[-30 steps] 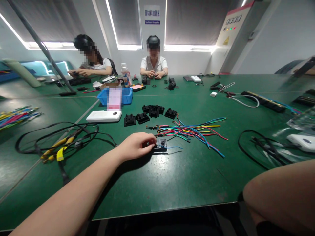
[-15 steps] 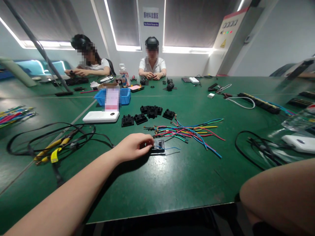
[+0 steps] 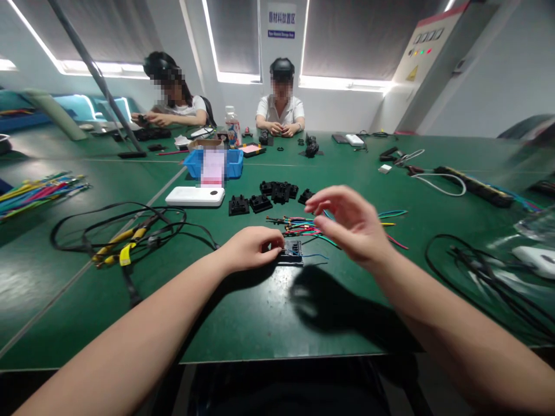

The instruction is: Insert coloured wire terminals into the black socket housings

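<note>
My left hand (image 3: 254, 248) is closed at the left end of a small black block (image 3: 295, 261), its fingertips pinching the block's edge or a wire there. A thin blue wire (image 3: 314, 255) runs out of the block to the right. Above the table, to the right of the block, my right hand (image 3: 347, 225) is raised with thumb and fingers apart and nothing between them. Behind it lies a bundle of coloured wires (image 3: 299, 229), partly hidden by that hand. Several black blocks (image 3: 281, 192) sit farther back.
A white power bank (image 3: 195, 197) and a blue bin (image 3: 235, 164) stand at the back left. Yellow-handled pliers (image 3: 113, 245) lie among black cables at the left. More black cables (image 3: 472, 271) are at the right. Two people sit across the table.
My right hand has come up from the lower right to over the wires. The view has shifted, while my left hand stays at the block.
</note>
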`<state>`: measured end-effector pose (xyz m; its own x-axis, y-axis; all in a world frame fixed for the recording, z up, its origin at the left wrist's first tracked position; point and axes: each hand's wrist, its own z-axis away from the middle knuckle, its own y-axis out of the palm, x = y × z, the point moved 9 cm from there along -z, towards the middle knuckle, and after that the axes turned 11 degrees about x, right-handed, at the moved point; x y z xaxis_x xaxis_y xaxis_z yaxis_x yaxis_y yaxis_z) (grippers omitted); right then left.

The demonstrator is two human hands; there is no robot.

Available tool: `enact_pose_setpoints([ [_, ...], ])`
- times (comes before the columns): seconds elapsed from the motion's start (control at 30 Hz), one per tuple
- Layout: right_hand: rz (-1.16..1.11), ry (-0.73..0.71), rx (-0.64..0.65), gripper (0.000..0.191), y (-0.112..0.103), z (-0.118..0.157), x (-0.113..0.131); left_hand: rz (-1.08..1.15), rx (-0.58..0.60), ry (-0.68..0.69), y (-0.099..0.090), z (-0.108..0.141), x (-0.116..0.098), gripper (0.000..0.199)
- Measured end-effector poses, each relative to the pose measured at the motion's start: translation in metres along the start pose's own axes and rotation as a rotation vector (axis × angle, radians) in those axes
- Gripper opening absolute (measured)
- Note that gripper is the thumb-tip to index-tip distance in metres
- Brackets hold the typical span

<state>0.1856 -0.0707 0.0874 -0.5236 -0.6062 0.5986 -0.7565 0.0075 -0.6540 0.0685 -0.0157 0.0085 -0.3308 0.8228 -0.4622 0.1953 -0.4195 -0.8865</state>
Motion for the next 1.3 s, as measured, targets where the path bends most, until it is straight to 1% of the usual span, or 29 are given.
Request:
enact_pose_setpoints([
  [0.07,0.018,-0.017,0.016,0.014,0.018,0.0,-0.01,-0.009,-0.003,0.009,0.0,0.0,-0.001,0.016],
  [0.1,0.047,-0.025,0.045,0.011,0.029,0.001,-0.016,-0.012,-0.001,0.012,0.0,0.0,-0.001,0.016],
  [0.13,0.105,-0.029,0.089,0.011,0.04,0.001,-0.022,-0.014,0.002,0.014,0.001,0.0,-0.001,0.016],
  [0.2,0.131,-0.05,0.178,0.01,0.058,0.003,-0.03,-0.015,0.012,0.02,0.002,0.0,-0.001,0.016],
  [0.23,0.134,-0.06,0.214,0.009,0.064,0.004,-0.033,-0.015,0.018,0.025,0.003,0.0,-0.001,0.016],
  [0.3,0.127,-0.065,0.256,0.006,0.07,0.006,-0.034,-0.015,0.028,0.036,0.004,0.0,-0.002,0.017],
  [0.37,0.127,-0.065,0.274,0.006,0.07,0.006,-0.033,-0.02,0.032,0.049,0.005,0.0,-0.004,0.017],
  [0.6,0.122,-0.077,0.289,0.014,0.07,0.007,-0.03,-0.054,0.031,0.076,0.005,0.0,-0.008,0.016],
  [0.8,0.118,-0.063,0.244,0.008,0.069,0.007,-0.032,-0.042,0.032,0.073,0.004,0.0,-0.008,0.017],
  [0.97,0.111,-0.055,0.208,0.009,0.068,0.007,-0.032,-0.026,0.023,0.059,0.003,0.0,-0.006,0.017],
  [1.3,0.082,-0.045,0.17,0.009,0.069,0.01,-0.038,0.003,0.025,0.066,0.002,0.0,-0.009,0.011],
])
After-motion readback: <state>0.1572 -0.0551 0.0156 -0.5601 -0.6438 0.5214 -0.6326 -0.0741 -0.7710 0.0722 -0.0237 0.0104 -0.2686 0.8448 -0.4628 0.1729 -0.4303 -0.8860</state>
